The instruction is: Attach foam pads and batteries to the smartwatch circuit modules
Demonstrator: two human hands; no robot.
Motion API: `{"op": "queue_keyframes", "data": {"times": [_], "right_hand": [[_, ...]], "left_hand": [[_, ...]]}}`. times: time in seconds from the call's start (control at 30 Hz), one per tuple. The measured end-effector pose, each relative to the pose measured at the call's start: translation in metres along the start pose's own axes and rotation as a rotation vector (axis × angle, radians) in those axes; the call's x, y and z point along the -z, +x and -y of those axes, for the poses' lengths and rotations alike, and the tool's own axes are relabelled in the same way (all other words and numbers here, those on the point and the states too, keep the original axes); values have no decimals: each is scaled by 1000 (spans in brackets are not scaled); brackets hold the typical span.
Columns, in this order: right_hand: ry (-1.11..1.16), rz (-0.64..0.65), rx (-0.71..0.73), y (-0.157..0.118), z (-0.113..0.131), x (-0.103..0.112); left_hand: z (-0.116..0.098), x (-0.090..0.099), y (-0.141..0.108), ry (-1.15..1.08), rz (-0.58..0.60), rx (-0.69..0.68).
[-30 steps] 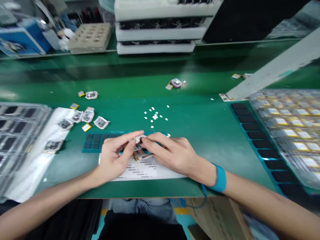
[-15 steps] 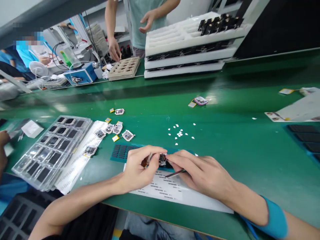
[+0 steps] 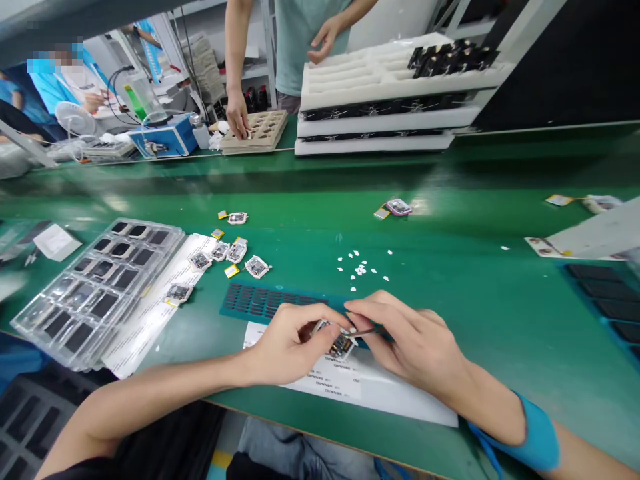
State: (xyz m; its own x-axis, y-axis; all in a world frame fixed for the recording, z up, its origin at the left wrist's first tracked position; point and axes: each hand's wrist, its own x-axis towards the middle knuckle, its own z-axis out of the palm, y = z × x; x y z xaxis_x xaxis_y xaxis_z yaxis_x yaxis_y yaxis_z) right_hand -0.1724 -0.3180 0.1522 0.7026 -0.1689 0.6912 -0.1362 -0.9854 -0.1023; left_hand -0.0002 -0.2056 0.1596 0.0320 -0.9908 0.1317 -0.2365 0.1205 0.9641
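My left hand (image 3: 295, 340) pinches a small white-rimmed circuit module (image 3: 341, 345) above the printed white sheet (image 3: 320, 385). My right hand (image 3: 415, 333), with a blue band at the wrist, holds thin metal tweezers (image 3: 367, 331) whose tip is at the module's upper edge. A tiny white piece lies by the tip; whether the tweezers grip it is unclear. Behind my hands lies a teal sheet with rows of dark strips (image 3: 257, 301). Small white bits (image 3: 361, 269) are scattered on the green bench beyond it.
More modules (image 3: 257, 267) lie at centre left, beside a clear tray of dark screens (image 3: 100, 293). Across the bench, a person's hand (image 3: 237, 117) touches a beige holed tray (image 3: 260, 131). White foam trays (image 3: 370, 93) stand stacked behind. A white bracket (image 3: 585, 230) is at right.
The module is now tilted and more exposed between my fingers. The tweezers have risen to its edge. Across the bench, the person's hand has lowered onto the beige tray. The view has shifted slightly.
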Motion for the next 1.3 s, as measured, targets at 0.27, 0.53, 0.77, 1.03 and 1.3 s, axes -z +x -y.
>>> {"op": "queue_keyframes", "data": {"times": [0.27,0.53,0.77,1.03,1.3], "right_hand": [[43,74,-24,0,-1,-2],[65,60,27,-1,-3,-2],[18,38,79,2,0,1],[-12,78,134,5,3,7],[-22,140,167,4,5,11]], "left_hand": [[-3,9,5,-164,-44,165],[-6,9,-1,-138,1,237],[-10,11,3,-46,-6,187],[-15,12,2,6,-20,154],[-12,15,2,-22,-39,235]]}}
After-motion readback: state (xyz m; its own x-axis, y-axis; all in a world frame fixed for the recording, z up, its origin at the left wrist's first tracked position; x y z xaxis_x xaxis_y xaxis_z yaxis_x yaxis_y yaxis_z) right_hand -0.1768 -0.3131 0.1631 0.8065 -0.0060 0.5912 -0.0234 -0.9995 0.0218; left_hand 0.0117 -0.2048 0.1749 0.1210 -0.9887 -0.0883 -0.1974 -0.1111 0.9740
